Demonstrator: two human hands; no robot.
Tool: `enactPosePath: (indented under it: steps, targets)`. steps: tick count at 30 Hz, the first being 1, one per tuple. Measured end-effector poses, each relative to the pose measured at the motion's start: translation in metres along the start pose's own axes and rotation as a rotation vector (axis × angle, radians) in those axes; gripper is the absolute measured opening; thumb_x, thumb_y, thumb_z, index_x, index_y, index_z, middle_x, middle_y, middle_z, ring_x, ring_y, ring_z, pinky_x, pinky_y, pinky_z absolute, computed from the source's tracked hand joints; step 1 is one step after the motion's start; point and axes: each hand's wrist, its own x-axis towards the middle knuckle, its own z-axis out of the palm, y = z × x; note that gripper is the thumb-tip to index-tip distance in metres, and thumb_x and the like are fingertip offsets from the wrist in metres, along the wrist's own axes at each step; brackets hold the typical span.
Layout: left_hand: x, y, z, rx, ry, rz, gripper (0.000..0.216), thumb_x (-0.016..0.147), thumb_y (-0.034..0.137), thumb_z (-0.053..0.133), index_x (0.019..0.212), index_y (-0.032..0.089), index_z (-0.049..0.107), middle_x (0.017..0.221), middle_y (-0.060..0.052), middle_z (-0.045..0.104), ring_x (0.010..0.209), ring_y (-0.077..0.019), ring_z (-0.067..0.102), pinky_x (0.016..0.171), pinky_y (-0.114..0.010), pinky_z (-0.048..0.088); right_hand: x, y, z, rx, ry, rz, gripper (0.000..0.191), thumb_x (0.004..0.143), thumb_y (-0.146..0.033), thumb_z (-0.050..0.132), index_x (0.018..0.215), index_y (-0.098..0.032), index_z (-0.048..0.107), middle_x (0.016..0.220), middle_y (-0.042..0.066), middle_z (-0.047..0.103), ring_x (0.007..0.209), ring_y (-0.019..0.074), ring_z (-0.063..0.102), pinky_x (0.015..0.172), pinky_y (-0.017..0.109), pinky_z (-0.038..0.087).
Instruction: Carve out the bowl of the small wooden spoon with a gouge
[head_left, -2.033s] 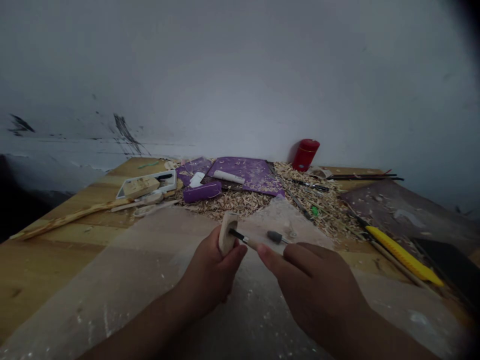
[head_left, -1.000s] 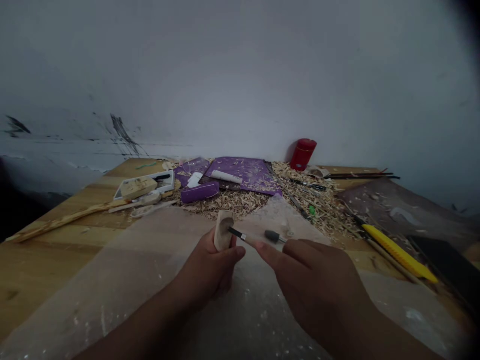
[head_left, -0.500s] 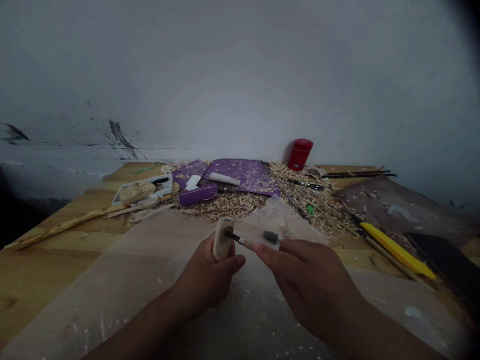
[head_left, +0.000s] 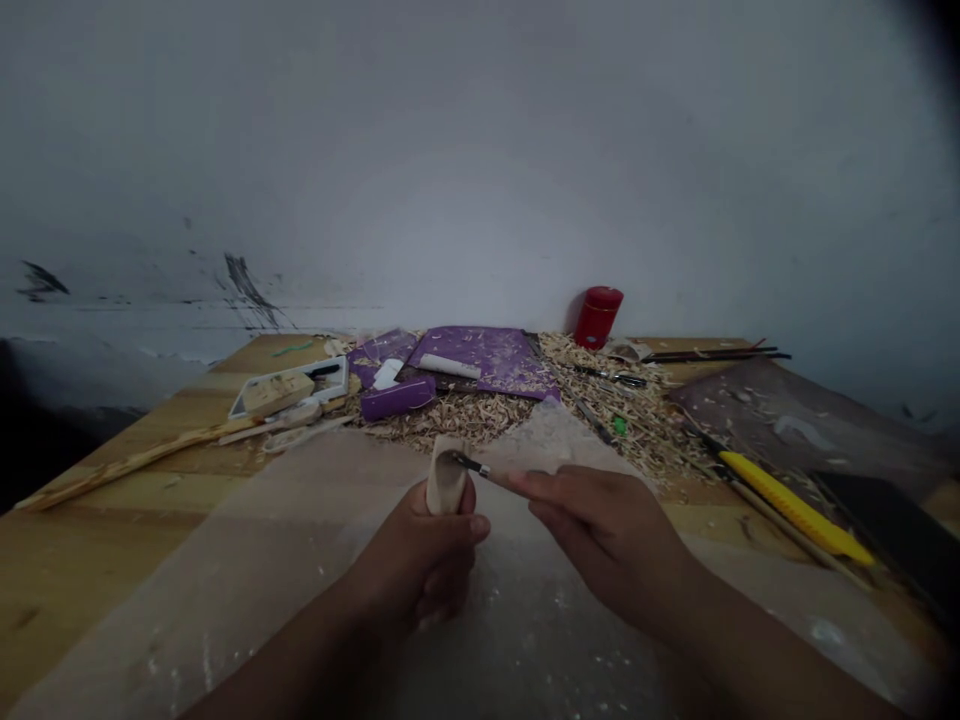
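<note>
My left hand (head_left: 427,545) is closed round a pale block of wood (head_left: 444,488), holding it upright with its top end sticking out above the fingers. A dark hollow shows on the block's upper face. My right hand (head_left: 607,530) grips the wooden handle of a carving gouge (head_left: 480,468), its forefinger stretched along the handle. The gouge's dark metal tip touches the block at the hollow. Both hands are above a translucent plastic sheet (head_left: 247,570) spread over the wooden table.
Wood shavings (head_left: 480,415) lie heaped behind the hands, around a purple folder (head_left: 510,350). At the left is a white tray (head_left: 345,375) holding a wood piece. A red canister (head_left: 598,318) stands by the wall. A yellow utility knife (head_left: 795,508) lies at the right.
The gouge's handle has swung lower and flatter, with its tip staying at the hollow. My right hand has turned with it, hiding most of the dark tool end seen before.
</note>
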Motion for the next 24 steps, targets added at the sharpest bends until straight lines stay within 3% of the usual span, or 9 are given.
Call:
enactPosePath:
  steps: [6,15,18,24]
  targets:
    - [-0.001,0.003,-0.002,0.072,-0.001,-0.02,0.022,0.07,0.023,0.057,0.063,0.021,0.036,0.026,0.013,0.033,0.02,-0.0044,0.022,0.024,-0.014,0.024,-0.002,-0.014,-0.017,-0.223,-0.079,-0.002,0.033,0.084,-0.014,0.042,0.112,-0.025,0.055,0.062,-0.001,0.051,0.054,0.0117,0.047,0.05,0.023,0.031]
    - [0.003,0.004,0.002,0.288,0.193,-0.049,0.026,0.065,0.026,0.061,0.062,0.021,0.036,0.033,0.012,0.035,0.022,-0.0038,0.026,0.024,-0.015,0.021,-0.01,-0.027,-0.014,-0.587,-0.089,-0.083,0.037,0.075,-0.015,0.043,0.107,-0.027,0.056,0.056,-0.002,0.05,0.046,0.0156,0.045,0.046,0.029,0.019]
    - [0.002,0.003,0.005,0.265,0.211,-0.049,0.028,0.064,0.027,0.062,0.062,0.021,0.035,0.032,0.012,0.035,0.022,-0.0042,0.026,0.023,-0.015,0.021,-0.011,-0.028,-0.01,-0.615,-0.085,-0.129,0.038,0.073,-0.015,0.044,0.108,-0.022,0.056,0.054,-0.002,0.048,0.046,0.0159,0.044,0.046,0.03,0.017]
    - [-0.003,0.003,0.006,0.137,0.132,-0.055,0.027,0.066,0.026,0.059,0.061,0.022,0.033,0.027,0.012,0.034,0.021,-0.0047,0.023,0.024,-0.016,0.022,-0.012,-0.024,-0.001,-0.505,-0.05,-0.105,0.031,0.084,-0.016,0.036,0.108,-0.022,0.055,0.056,-0.002,0.046,0.047,0.0139,0.04,0.046,0.028,0.019]
